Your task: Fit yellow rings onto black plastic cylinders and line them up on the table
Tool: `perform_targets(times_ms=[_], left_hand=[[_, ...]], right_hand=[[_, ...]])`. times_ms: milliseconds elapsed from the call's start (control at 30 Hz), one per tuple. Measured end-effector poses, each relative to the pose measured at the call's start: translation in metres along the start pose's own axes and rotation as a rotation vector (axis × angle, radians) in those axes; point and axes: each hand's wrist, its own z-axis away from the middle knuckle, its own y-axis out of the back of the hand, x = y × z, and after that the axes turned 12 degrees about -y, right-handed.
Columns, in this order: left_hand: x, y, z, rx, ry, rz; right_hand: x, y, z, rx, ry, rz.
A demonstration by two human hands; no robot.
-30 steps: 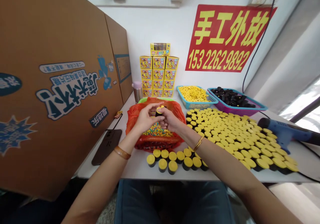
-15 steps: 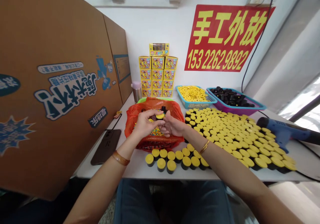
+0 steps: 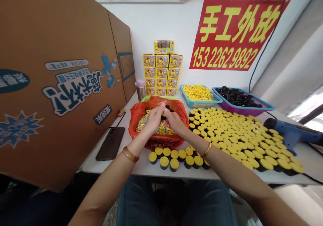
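My left hand (image 3: 153, 120) and my right hand (image 3: 174, 121) meet above an orange plastic bag (image 3: 133, 125) of small multicoloured candies (image 3: 148, 125). A small black tube (image 3: 167, 110) sits at my right fingertips, partly hidden by both hands. My left fingers are bunched against it, and I cannot tell whether they hold anything. Yellow-capped black tubes (image 3: 174, 163) stand in a row in front of the bag. A much larger block of them (image 3: 239, 135) fills the table to the right.
A cardboard sheet (image 3: 58, 74) rises at the left, with a phone (image 3: 109, 143) by it. At the back stand stacked yellow boxes (image 3: 163, 74), a flask (image 3: 140, 90), a basket of yellow caps (image 3: 198, 97) and a basket of black tubes (image 3: 239, 99). A blue heat gun (image 3: 290, 133) lies right.
My hands have come closer together and lower over the bag. The yellow cap seen earlier between them no longer shows. The view has shifted slightly.
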Motion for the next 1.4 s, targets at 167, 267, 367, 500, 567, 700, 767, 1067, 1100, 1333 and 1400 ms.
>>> perform_targets(times_ms=[167,267,367,500,567,700,767,1067,1100,1333,1400], left_hand=[[0.012,-0.017,-0.007,0.135,-0.075,0.091],[0.011,-0.02,-0.013,0.121,-0.12,0.087],[0.009,-0.021,-0.014,0.058,-0.138,0.046],[0.01,-0.022,-0.009,-0.199,-0.021,0.013],[0.01,-0.02,-0.011,-0.275,0.045,0.009],[-0.006,-0.004,-0.027,-0.103,0.119,-0.093],[-0.021,0.006,-0.032,-0.015,0.148,-0.132],[-0.047,0.029,-0.023,0.153,0.212,-0.122],[-0.046,0.03,-0.022,0.166,0.215,-0.125],[-0.048,0.031,-0.026,0.092,0.227,-0.183],[-0.053,0.037,-0.034,-0.04,0.233,-0.274]], right_hand=[[-0.002,-0.007,-0.001,0.147,-0.007,-0.18],[-0.006,-0.001,-0.006,0.152,-0.015,-0.202],[-0.012,0.02,-0.004,0.1,0.013,-0.148],[-0.016,0.064,0.02,-0.024,0.026,-0.184],[-0.012,0.089,0.038,-0.031,-0.007,-0.146],[0.012,0.127,0.068,-0.034,-0.076,0.161],[0.026,0.134,0.075,-0.053,-0.05,0.32],[0.052,0.128,0.061,-0.192,0.07,0.651],[0.053,0.128,0.059,-0.196,0.079,0.676],[0.059,0.125,0.061,-0.235,0.104,0.705],[0.056,0.132,0.063,-0.228,0.11,0.684]])
